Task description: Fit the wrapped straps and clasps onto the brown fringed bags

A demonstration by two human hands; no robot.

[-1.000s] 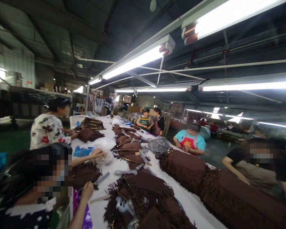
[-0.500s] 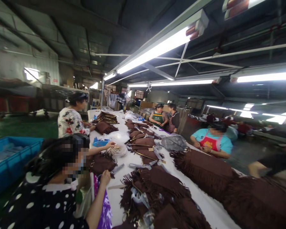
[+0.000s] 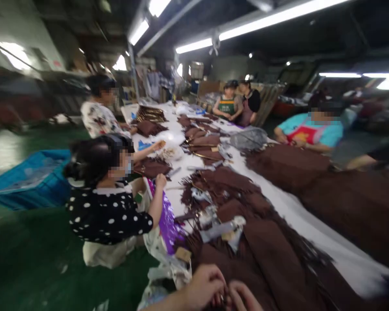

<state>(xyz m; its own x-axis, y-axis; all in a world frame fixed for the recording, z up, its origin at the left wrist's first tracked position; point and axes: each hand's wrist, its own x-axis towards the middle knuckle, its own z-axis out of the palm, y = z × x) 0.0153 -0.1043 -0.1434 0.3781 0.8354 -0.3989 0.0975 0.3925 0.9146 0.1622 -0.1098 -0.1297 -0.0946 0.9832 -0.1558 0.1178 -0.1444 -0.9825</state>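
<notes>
At the bottom edge, my left hand (image 3: 207, 285) and my right hand (image 3: 243, 296) are close together with fingers curled in a pinch. A small shiny piece shows between them, too small to name. Beneath and beyond them lie brown fringed fabric pieces (image 3: 269, 246), heaped on the white table (image 3: 288, 194). On the heap are grey wrapped strips (image 3: 217, 231) and a tan tag (image 3: 183, 254). Just left of my hands, pale plastic (image 3: 162, 276) hangs by the table edge.
A person in a polka-dot top (image 3: 106, 216) sits at the left, one arm over purple plastic (image 3: 170, 220). A blue crate (image 3: 48, 185) stands on the floor behind. Another person in a turquoise shirt (image 3: 332, 131) is across the table; more people are farther back.
The view has tilted down and swung left, so the lamps sit higher. Both my hands have come into view at the bottom edge.
</notes>
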